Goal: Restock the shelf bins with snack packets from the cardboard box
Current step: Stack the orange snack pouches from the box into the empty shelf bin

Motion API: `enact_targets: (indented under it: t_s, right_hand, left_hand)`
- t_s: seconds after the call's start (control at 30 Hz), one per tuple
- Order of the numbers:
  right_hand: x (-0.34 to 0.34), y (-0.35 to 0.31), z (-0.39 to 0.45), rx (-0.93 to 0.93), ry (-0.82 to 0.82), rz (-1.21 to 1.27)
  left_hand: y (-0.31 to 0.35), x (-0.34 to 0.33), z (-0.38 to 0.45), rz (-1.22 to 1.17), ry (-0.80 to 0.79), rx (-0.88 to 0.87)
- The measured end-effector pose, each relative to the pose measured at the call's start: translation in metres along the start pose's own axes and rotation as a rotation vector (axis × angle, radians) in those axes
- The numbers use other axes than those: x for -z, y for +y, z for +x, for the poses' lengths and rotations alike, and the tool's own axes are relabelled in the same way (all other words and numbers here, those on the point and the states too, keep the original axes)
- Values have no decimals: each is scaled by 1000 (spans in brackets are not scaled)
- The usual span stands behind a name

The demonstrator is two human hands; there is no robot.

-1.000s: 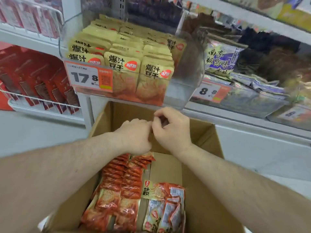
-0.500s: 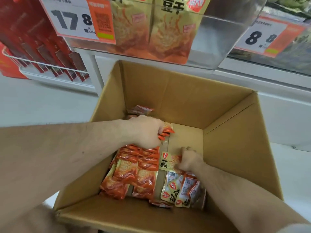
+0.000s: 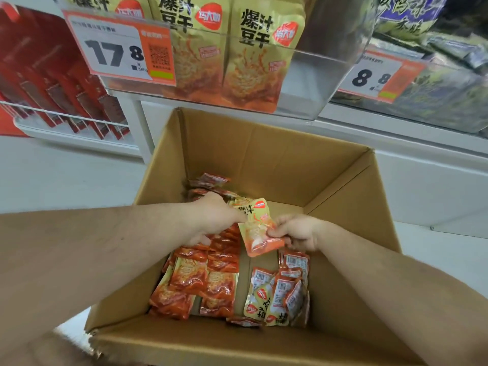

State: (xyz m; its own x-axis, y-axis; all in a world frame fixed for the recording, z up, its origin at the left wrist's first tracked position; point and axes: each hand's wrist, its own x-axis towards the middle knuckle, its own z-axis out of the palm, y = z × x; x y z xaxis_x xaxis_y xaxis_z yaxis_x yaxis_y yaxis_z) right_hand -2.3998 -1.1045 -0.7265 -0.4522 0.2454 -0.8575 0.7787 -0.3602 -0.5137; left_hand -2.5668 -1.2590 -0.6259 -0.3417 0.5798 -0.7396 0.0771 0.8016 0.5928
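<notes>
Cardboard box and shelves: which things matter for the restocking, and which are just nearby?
Job:
cardboard box
held packet, gripped by both hands: left, right
boxed packets
17.8 shelf bin

Nearby:
red boxes
8.8 bin

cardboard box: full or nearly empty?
Nearly empty: the cardboard box holds one low layer of snack packets; bare walls rise above.

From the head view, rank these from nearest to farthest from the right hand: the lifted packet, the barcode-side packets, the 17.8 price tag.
1. Lifted packet: pinched in the right hand.
2. Barcode-side packets: just below the hand, on the box's right side.
3. 17.8 price tag: upper left, on the shelf bin.
</notes>
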Motion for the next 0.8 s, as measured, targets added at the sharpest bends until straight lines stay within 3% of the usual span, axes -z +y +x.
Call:
enact_targets:
  t_s: [0.1, 0.23, 0.3, 0.4, 0.5, 0.7, 0.8]
  right_hand:
    - [-18, -2, -16, 163, -338, 214]
    - [-33, -2, -18, 176, -445, 234]
    - [-26, 7, -12, 101, -245, 136]
    - [-15, 35, 5, -40, 133, -588]
    - [-18, 66, 16, -169, 112, -1015]
    - [-29, 82, 26, -123, 254, -1120]
    - [-31, 87, 29, -110, 241, -1135]
  left_hand:
    - [-3, -9, -2, -316, -71, 63]
    - [-8, -10, 7, -430, 45, 34]
    - [-8, -6, 7, -396, 64, 14]
    - [-8, -1, 4, -367, 50, -3]
    - [-8, -1, 4, -335, 43, -21]
    - [-9, 2, 0, -299, 16, -20]
    - [-10, 4, -3, -283, 2, -17]
